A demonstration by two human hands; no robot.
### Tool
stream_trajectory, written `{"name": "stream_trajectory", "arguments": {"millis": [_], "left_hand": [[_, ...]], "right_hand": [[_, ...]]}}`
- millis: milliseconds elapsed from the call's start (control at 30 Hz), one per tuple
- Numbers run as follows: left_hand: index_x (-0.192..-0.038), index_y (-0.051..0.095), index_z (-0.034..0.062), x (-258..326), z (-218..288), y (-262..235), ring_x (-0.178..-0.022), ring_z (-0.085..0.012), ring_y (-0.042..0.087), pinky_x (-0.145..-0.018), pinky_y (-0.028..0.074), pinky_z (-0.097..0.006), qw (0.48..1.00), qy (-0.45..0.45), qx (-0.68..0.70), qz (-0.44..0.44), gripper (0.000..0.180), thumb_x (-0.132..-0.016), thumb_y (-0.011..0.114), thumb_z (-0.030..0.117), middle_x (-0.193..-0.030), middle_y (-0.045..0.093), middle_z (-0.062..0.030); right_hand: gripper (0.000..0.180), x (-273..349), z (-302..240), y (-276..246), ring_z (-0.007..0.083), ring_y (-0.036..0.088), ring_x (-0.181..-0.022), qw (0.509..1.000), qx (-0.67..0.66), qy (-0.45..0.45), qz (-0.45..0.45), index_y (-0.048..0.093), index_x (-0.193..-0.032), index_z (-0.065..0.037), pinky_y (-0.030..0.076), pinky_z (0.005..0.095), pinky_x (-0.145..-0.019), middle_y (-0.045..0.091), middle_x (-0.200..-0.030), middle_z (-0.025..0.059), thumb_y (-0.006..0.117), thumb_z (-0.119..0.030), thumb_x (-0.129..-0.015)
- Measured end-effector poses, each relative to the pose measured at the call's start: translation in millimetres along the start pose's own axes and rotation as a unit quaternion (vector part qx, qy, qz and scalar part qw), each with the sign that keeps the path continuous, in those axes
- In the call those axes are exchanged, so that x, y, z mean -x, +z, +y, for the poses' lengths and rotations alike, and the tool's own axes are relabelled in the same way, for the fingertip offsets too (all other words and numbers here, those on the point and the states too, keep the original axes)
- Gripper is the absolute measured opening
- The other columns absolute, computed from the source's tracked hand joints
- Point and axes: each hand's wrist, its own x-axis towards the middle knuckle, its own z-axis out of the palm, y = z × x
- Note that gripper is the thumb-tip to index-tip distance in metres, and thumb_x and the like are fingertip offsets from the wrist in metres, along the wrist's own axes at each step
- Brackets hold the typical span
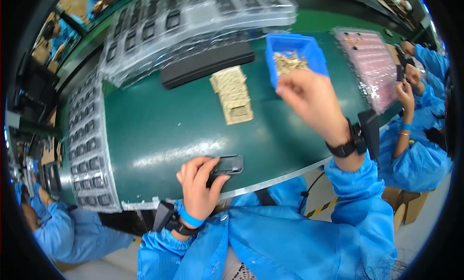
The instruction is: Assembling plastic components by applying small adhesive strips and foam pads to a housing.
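Observation:
My left hand (199, 183) grips a small dark rectangular casing (231, 165) by its left end, close to the table's near edge. The casing lies with its hollow side facing up. Over the near rim of a blue plastic bin (310, 50), my right hand (309, 97) is closed, thumb and fingers pinched together. Whether anything is between those fingertips is too small to see. Loose small tan pieces (288, 60) fill part of the bin, partly behind my hand. Left of the bin lies a strip of beige sheets (234, 96) on the green table.
A long black foam block (208, 65) lies behind the sheets. Clear trays (193, 31) of dark parts stack at the back, and another parts tray (89, 144) lines the left side. A pink sheet in clear wrap (369, 62) sits at right, near a co-worker's hands (408, 86).

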Motion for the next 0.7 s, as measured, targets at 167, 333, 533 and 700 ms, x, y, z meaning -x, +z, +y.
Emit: {"name": "stream_trajectory", "arguments": {"millis": [167,333,533,700], "left_hand": [[-0.107,0.067,0.0051,-17.1,-7.9,7.9,-0.099,-0.0272,0.054,-0.09,0.036,-0.037,0.999,-0.03,0.021,0.015,0.026,-0.082,0.068,0.006,-0.103,0.058,-0.0094],[-0.097,0.069,0.007,-21.6,-7.3,13.3,-0.095,-0.0245,0.053,-0.086,0.035,-0.035,0.999,-0.042,-0.005,0.025,0.013,-0.084,0.067,0.007,-0.096,0.056,-0.007],[-0.087,0.068,0.0074,-24.0,-10.3,14.5,-0.092,-0.0235,0.052,-0.084,0.035,-0.035,0.999,-0.043,-0.005,0.018,0.003,-0.084,0.068,0.008,-0.093,0.055,-0.0052],[-0.095,0.065,0.0068,-24.1,-5.1,16.4,-0.092,-0.0259,0.053,-0.083,0.035,-0.036,0.993,-0.055,0.025,0.103,0.016,-0.081,0.072,0.012,-0.092,0.055,-0.0062]], "right_hand": [[0.009,48.2,-13.4,50.1,0.0344,0.063,-0.077,0.981,-0.019,-0.076,-0.177,0.07,-0.087,-0.004,0.052,0.0433,-0.068,0.062,-0.081,0.0138,0.067,-0.012,-0.083],[0.011,64.6,-26.7,78.2,0.0341,0.063,-0.077,0.975,-0.024,-0.056,-0.215,0.07,-0.089,-0.005,0.052,0.0426,-0.068,0.06,-0.084,0.0127,0.068,-0.014,-0.083],[0.01,70.3,-30.1,91.4,0.0321,0.061,-0.078,0.971,0.032,-0.099,-0.213,0.064,-0.082,-0.003,0.052,0.0402,-0.069,0.057,-0.08,0.0121,0.068,-0.013,-0.083],[0.009,73.1,-30.5,91.4,0.0337,0.062,-0.072,0.977,0.035,-0.085,-0.191,0.061,-0.08,-0.003,0.051,0.0431,-0.064,0.058,-0.079,0.0127,0.064,-0.01,-0.084]]}}
